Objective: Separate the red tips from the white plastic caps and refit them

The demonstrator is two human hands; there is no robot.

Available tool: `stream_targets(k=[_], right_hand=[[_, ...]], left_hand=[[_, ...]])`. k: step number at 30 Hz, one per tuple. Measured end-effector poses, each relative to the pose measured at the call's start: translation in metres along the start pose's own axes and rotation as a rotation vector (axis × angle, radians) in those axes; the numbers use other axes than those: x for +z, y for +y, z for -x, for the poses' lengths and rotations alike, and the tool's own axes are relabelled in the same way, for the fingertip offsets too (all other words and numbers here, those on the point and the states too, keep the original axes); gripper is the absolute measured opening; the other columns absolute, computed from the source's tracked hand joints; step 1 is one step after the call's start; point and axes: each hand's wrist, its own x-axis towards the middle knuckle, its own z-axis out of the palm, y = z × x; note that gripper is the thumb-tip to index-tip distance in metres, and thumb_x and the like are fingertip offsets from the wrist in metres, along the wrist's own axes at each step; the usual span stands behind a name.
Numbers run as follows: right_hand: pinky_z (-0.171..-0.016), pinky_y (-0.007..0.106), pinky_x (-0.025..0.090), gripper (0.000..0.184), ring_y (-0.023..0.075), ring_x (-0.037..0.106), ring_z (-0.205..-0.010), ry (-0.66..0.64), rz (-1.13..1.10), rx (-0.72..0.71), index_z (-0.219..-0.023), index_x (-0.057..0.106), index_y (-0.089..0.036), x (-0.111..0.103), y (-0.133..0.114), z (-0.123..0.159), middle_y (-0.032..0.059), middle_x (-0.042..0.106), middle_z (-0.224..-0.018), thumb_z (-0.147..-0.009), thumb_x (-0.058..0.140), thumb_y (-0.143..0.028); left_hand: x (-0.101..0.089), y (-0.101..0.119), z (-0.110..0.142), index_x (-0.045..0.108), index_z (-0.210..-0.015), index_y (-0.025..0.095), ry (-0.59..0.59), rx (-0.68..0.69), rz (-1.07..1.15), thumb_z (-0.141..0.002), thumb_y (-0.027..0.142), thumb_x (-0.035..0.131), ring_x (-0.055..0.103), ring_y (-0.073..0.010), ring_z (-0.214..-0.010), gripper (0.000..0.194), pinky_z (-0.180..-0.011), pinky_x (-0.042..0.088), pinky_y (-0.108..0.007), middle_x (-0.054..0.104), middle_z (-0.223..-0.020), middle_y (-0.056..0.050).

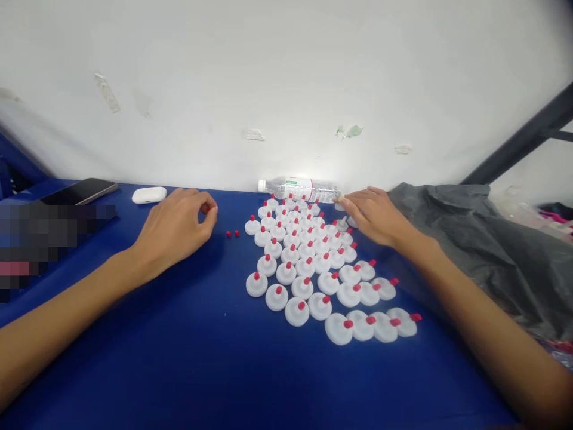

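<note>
My left hand (181,222) hovers over the left part of the table, index finger and thumb closed in a pinch; whatever may be between the fingertips is hidden. Two small red caps (233,233) lie just right of it. At the far side, my right hand (373,216) reaches in with thumb and forefinger closed at a white nozzle lid (340,207) by the bottle's base. Many round white lids (285,273) stand in rows between my hands, most with a red cap on the nozzle. A bare-nozzled lid (341,224) sits beside my right hand.
A clear plastic bottle (298,188) lies along the wall behind the lids. At the left are a white earbud case (149,194) and a dark phone (83,190). Grey cloth or plastic sheeting (483,251) drapes over the right side of the blue table (215,364).
</note>
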Motion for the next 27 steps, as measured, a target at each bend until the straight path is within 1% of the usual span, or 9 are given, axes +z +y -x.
stream_targets(k=[4,7,10,12,14,16,18,22,27], right_hand=[[-0.112,0.060,0.027,0.056,0.0311,0.062,-0.121,-0.075,-0.020,0.015,-0.098,0.071,-0.020,0.006,0.003,0.001,0.0101,0.074,-0.117,-0.107,0.020,-0.043],[-0.112,0.061,0.027,0.057,0.0311,0.062,-0.121,-0.101,-0.035,0.026,-0.103,0.071,-0.022,0.008,0.004,0.001,0.0086,0.074,-0.119,-0.107,0.019,-0.044],[-0.109,0.056,0.033,0.054,0.0300,0.064,-0.117,-0.057,-0.051,0.018,-0.110,0.070,-0.024,0.004,0.001,0.000,0.0077,0.074,-0.119,-0.107,0.020,-0.043],[-0.103,0.051,0.039,0.053,0.0294,0.066,-0.112,-0.007,-0.074,-0.008,-0.111,0.070,-0.023,-0.001,-0.006,0.000,0.0081,0.074,-0.118,-0.108,0.020,-0.042],[-0.101,0.049,0.041,0.053,0.0291,0.066,-0.110,0.024,-0.110,-0.045,-0.111,0.070,-0.023,-0.005,-0.015,-0.001,0.0084,0.074,-0.119,-0.108,0.020,-0.042],[-0.103,0.049,0.040,0.053,0.0288,0.065,-0.114,0.026,-0.153,-0.073,-0.113,0.069,-0.023,-0.007,-0.024,-0.001,0.0082,0.073,-0.122,-0.108,0.020,-0.043],[-0.107,0.050,0.039,0.053,0.0282,0.062,-0.120,0.009,-0.204,-0.086,-0.120,0.067,-0.024,-0.008,-0.032,-0.001,0.0075,0.071,-0.127,-0.108,0.019,-0.043],[-0.111,0.054,0.037,0.053,0.0279,0.056,-0.130,-0.034,-0.291,-0.062,-0.131,0.062,-0.027,-0.007,-0.039,-0.004,0.0057,0.066,-0.136,-0.108,0.019,-0.047],[-0.111,0.055,0.040,0.060,0.0296,0.055,-0.133,-0.107,-0.303,-0.029,-0.128,0.065,-0.027,-0.003,-0.039,-0.014,0.0071,0.066,-0.135,-0.107,0.014,-0.050]], left_hand=[[0.003,-0.002,0.001,0.065,-0.097,0.023,-0.020,0.008,0.019,-0.090,0.034,0.049,0.062,-0.0276,-0.092,0.021,-0.070,0.045,-0.036,0.071,-0.095,-0.006],[0.003,-0.002,0.002,0.066,-0.099,0.023,-0.026,-0.005,0.025,-0.089,0.035,0.050,0.064,-0.0281,-0.092,0.023,-0.071,0.046,-0.037,0.072,-0.094,-0.006],[0.003,-0.001,0.002,0.067,-0.093,0.024,-0.044,-0.027,0.012,-0.091,0.039,0.048,0.064,-0.0290,-0.089,0.025,-0.068,0.045,-0.038,0.071,-0.090,-0.007],[0.003,0.000,0.003,0.067,-0.090,0.024,-0.070,-0.023,0.016,-0.092,0.040,0.046,0.063,-0.0292,-0.090,0.026,-0.067,0.045,-0.038,0.071,-0.090,-0.007],[0.004,0.001,0.003,0.066,-0.088,0.024,-0.092,-0.013,0.019,-0.092,0.040,0.045,0.062,-0.0289,-0.090,0.026,-0.066,0.044,-0.037,0.071,-0.090,-0.006],[0.005,0.001,0.003,0.065,-0.085,0.024,-0.108,-0.009,0.020,-0.092,0.039,0.045,0.062,-0.0279,-0.088,0.027,-0.066,0.043,-0.037,0.070,-0.088,-0.006],[0.006,0.001,0.004,0.065,-0.083,0.023,-0.122,-0.004,0.027,-0.092,0.038,0.044,0.061,-0.0267,-0.085,0.026,-0.065,0.043,-0.036,0.070,-0.086,-0.006],[0.007,0.004,0.007,0.064,-0.080,0.023,-0.140,0.019,0.054,-0.090,0.035,0.045,0.061,-0.0242,-0.077,0.025,-0.061,0.042,-0.034,0.068,-0.082,-0.006],[0.007,0.006,0.009,0.064,-0.078,0.023,-0.149,0.038,0.075,-0.088,0.034,0.048,0.059,-0.0203,-0.066,0.022,-0.056,0.038,-0.031,0.067,-0.078,-0.004]])
